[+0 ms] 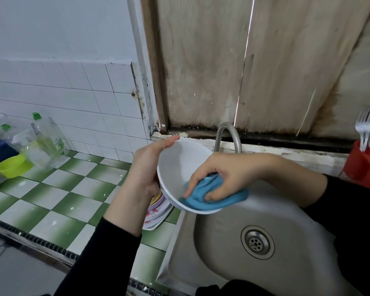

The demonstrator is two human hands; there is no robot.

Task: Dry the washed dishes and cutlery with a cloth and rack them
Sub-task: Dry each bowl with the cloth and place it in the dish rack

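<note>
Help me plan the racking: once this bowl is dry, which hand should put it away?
Left, probably. The left hand grips the white bowl by its rim; the right hand is busy holding the blue cloth bunched inside it.

A tilted white bowl [177,165], held above the sink's edge, has a crumpled blue cloth [209,195] inside it.
</note>
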